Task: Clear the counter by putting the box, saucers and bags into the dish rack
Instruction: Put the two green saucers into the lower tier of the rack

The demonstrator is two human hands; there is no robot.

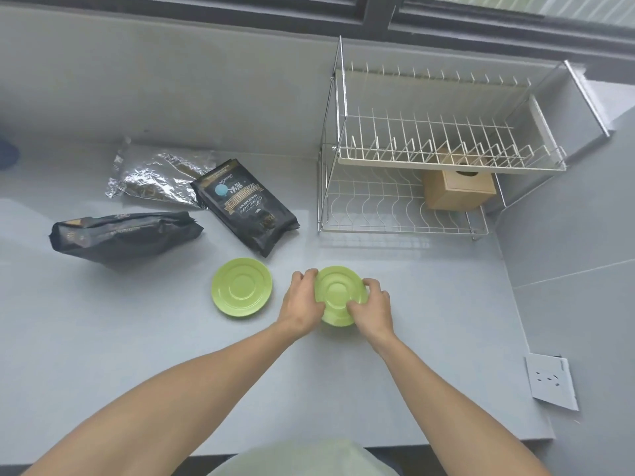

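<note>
Far to the left, a dark bag (123, 235) lies on its side on the grey counter (137, 338). Behind it, near the back wall, a shiny silver bag (154, 175) lies flat and crinkled. Just to the right, a black bag with a blue dot and gold letters (245, 206) lies flat too, and its top corner touches the silver bag or lies over it.

In front of the bags sits a green saucer (242, 286), alone on the counter, right side up.

Next comes the left hand (302, 298). Its fingers curl round the left edge of a second green saucer (338, 293). The right hand (372, 304) holds the right edge of that saucer, with the thumb on the front rim. Both hands are closed on it, one at each side. I cannot tell if the saucer is off the counter or resting on it. It is just beside the first saucer and in front of the dish rack (405, 159).

The rack stands at the back right. It has two shelves made of wire. A wooden box (458, 190) sits on the bottom shelf, at the right end, under the top shelf. The top shelf has rows of white wire.

Far right, a white wall socket (551, 381) is on the side wall.
</note>
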